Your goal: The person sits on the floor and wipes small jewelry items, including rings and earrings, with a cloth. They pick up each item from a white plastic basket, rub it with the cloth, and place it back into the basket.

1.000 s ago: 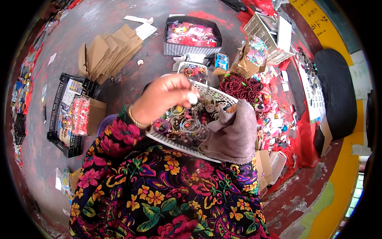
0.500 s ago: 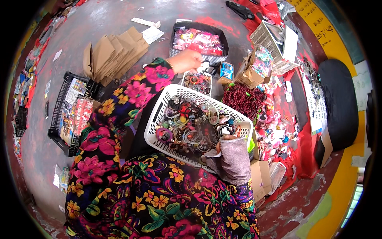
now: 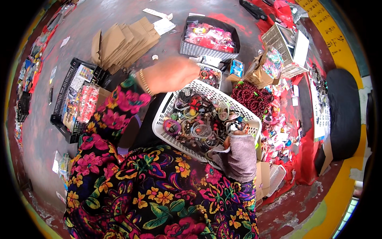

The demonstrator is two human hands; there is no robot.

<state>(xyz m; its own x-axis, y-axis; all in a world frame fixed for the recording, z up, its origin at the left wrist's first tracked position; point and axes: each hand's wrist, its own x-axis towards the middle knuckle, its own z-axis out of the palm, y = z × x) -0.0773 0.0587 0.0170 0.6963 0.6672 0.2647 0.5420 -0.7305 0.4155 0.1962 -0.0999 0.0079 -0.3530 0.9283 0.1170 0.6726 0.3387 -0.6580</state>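
A white perforated plastic basket (image 3: 161, 119) sits at my lap, filled with a tangle of hair ties (image 3: 201, 129) in black, clear and coloured loops. My left hand (image 3: 171, 74), smeared by motion and wearing a gold bracelet (image 3: 144, 83), hangs above the basket's far left edge; its fingers do not show clearly. My right hand (image 3: 228, 141) is at the basket's right end, mostly covered by a mauve fuzzy cloth (image 3: 238, 155). Its visible fingers are closed by a black and white bundle (image 3: 234, 126); what they grip is unclear. Beyond stands a smaller white basket (image 3: 218, 73) of similar small pieces.
A checked fabric bin (image 3: 195, 49) of pink packets stands at the far side. Folded cardboard (image 3: 125, 44) and a black crate (image 3: 59, 109) lie to the left. Dark red beads (image 3: 252, 99), an open carton (image 3: 258, 75) and a cream crate (image 3: 278, 44) crowd the right.
My left hand has moved back and left, away from the small basket, toward me. The right hand stays at the big basket's right end. The whole view has shifted slightly.
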